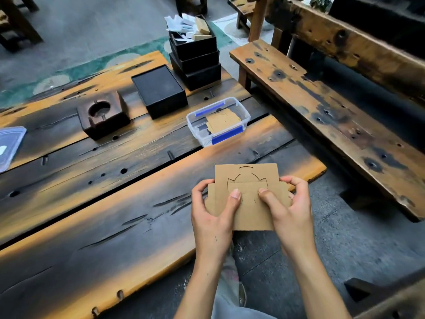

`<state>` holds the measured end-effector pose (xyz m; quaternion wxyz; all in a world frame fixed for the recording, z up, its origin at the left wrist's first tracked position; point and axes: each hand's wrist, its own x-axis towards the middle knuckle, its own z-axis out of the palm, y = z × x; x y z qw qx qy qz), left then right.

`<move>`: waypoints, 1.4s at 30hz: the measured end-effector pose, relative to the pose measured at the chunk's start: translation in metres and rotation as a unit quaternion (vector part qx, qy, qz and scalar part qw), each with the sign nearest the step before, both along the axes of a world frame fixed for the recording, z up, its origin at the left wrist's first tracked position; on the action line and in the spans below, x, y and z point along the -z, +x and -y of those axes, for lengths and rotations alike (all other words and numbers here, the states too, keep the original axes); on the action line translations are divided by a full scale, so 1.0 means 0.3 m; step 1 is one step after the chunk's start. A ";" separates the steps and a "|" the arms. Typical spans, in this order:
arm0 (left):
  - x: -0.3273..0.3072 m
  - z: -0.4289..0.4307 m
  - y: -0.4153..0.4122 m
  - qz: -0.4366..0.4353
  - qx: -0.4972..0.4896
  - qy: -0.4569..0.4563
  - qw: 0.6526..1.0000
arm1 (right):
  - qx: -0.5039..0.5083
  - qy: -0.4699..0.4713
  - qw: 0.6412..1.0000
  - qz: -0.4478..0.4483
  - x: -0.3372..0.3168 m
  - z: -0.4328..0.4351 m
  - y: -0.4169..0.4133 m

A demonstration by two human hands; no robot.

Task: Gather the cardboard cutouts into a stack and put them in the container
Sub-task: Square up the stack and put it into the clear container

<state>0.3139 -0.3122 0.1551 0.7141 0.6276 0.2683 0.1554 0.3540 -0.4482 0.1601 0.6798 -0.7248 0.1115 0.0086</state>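
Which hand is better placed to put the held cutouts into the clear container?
Probably the right hand: the container lies ahead, nearer its side. Both it and the left hand grip the cardboard cutouts.

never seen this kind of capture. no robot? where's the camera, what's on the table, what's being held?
No robot here: a person works with two bare hands. The single picture comes from a wide-angle camera worn on the head, looking forward and down, so the arms enter from the bottom.

The left hand and right hand together hold a few cardboard cutouts near the edge of the wooden table, thumbs pressing on top, apparently squaring them into a stack.

On the table: a clear plastic container with blue clips, open, already holding some cardboard; a clear lid at the far left; a closed black box; a stack of black boxes topped with paper scraps; a dark wooden block with a round hollow. A wooden bench stands to the right.
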 end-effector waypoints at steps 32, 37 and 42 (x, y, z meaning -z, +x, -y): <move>0.058 -0.218 0.716 0.015 -0.037 -0.067 0.997 | -0.039 -0.071 0.997 -0.011 -0.052 -0.230 0.724; 0.070 -0.210 0.759 -0.006 -0.052 -0.078 0.996 | -0.054 -0.073 0.996 -0.018 -0.043 -0.228 0.784; 0.066 -0.174 0.835 -0.007 -0.073 -0.086 0.994 | -0.082 -0.089 0.993 -0.009 -0.039 -0.197 0.883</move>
